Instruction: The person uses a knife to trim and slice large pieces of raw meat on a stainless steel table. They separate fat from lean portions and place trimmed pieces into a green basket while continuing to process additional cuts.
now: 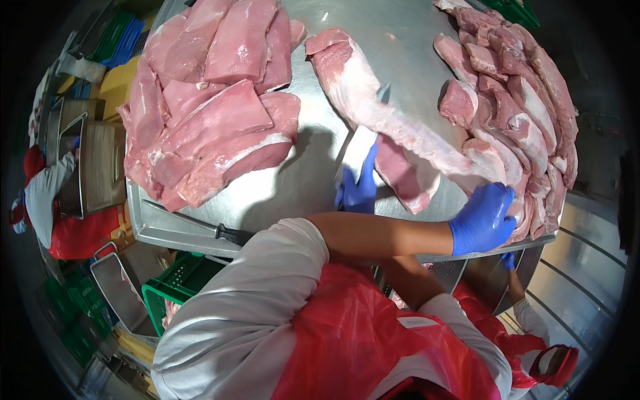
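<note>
My left hand (483, 217), blue-gloved, reaches across to the right, fingers closed on the pale, fatty end of a long meat strip (400, 130), lifting it slightly. My right hand (360, 187), also gloved and partly behind my left forearm, grips a knife (360, 147) whose long blade runs under that strip, its tip showing beyond it. A pink lean piece (397, 173) lies beneath the strip, beside the blade. The knife's handle is mostly hidden in my fingers.
Steel table (247, 200) holds pink slabs (237, 47) left, meat strips (520, 120) right, and a black-handled rod (230, 233) near the front. Green crate (163, 300) and steel bins (113, 280) stand below left. Co-workers are at far left (53, 200) and lower right (527, 333).
</note>
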